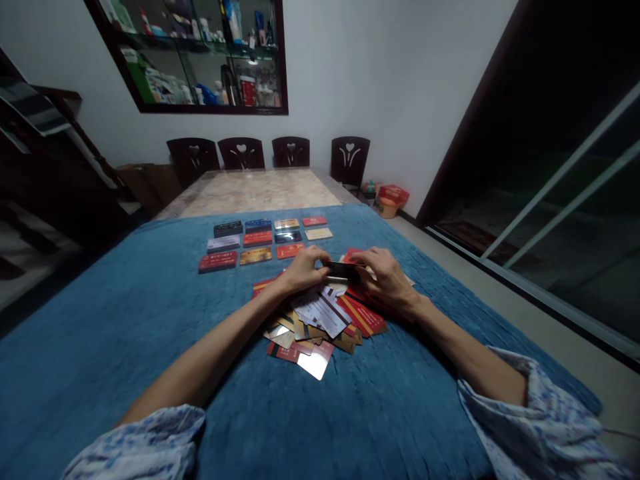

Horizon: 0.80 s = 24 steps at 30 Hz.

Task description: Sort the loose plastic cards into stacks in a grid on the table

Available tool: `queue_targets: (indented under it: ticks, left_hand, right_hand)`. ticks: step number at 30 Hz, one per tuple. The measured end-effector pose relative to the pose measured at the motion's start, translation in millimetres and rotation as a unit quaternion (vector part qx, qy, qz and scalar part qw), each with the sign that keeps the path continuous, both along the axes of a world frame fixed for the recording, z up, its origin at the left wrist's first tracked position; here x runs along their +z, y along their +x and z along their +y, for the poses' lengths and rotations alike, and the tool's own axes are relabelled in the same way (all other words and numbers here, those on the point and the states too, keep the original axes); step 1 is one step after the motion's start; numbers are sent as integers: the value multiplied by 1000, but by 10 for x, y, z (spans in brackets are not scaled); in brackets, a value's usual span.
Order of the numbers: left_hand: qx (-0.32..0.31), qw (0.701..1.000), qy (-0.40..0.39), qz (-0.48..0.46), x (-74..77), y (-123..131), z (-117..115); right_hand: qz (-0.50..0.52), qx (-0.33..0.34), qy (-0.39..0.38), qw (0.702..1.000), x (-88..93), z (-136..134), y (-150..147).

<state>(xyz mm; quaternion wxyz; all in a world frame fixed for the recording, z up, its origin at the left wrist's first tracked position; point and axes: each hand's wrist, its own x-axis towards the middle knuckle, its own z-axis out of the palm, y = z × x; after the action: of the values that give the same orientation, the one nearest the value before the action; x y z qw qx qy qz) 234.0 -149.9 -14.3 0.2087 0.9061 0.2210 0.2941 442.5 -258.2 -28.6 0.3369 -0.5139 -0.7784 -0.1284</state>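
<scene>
Between my two hands is a dark plastic card [343, 269], seen almost edge-on; it could be more than one card. My left hand [306, 268] pinches its left end, and my right hand [384, 275] grips the right end. Below them lies a loose pile of cards: silvery cards [323, 310], red cards [364, 312] with a dark stripe, gold ones and a shiny card [316, 361] at the near edge. Beyond my left hand, cards are stacked in rows, among them a red stack [218, 261], a gold stack [256, 255] and a black stack [228, 229].
A blue cloth [150, 287] covers the near part of the table, with a bare marbled tabletop [265, 190] behind it. Several dark chairs [242, 153] line the far end. A glass-shelved cabinet [210, 50] is set in the wall. A dark glass door [560, 167] stands at right.
</scene>
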Motion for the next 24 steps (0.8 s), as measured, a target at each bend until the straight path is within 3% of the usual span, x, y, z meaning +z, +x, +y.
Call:
queue_targets:
  ticks: [24]
  left_hand:
    - [17,999,40,11,-86,-37,58]
  right_hand:
    - [-10,-35,-83,996,-138,86,24]
